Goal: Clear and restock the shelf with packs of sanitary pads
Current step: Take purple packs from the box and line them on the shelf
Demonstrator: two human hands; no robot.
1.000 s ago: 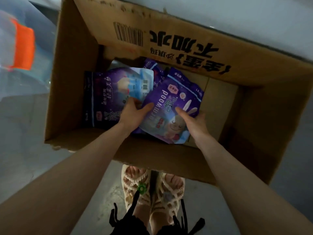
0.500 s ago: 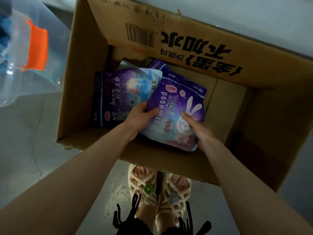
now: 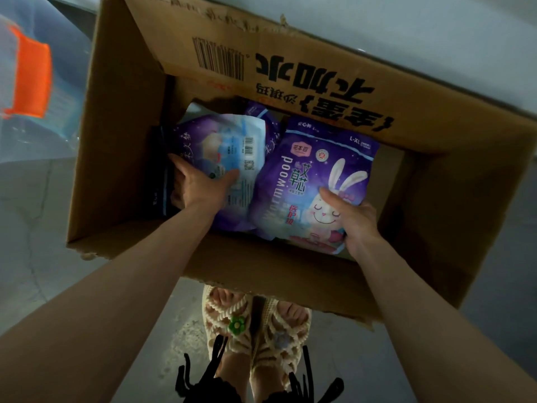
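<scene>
The left hand (image 3: pixel 197 187) has slid off the rabbit pack (image 3: pixel 316 175) since half a second ago and now grips the barcode pack (image 3: pixel 223 141) beside it, thumb laid across its pale printed panel and fingers (image 3: pixel 175 161) curled round its left edge. The right hand (image 3: pixel 353 219) holds the rabbit pack alone, thumb pressed on the cartoon face and the other fingers tucked out of sight under its lower right corner. Both purple packs sit inside the open cardboard box (image 3: pixel 122 141), touching side by side, the rabbit pack on the right. A third purple pack (image 3: pixel 261 117) peeks out behind them, and a dark pack (image 3: pixel 158 181) stands against the box's left wall. The box rests on the grey floor (image 3: pixel 35 257), just in front of the person's woven sandals (image 3: pixel 255 324). A clear container with an orange part (image 3: pixel 29 80) blurs past at the left edge.
</scene>
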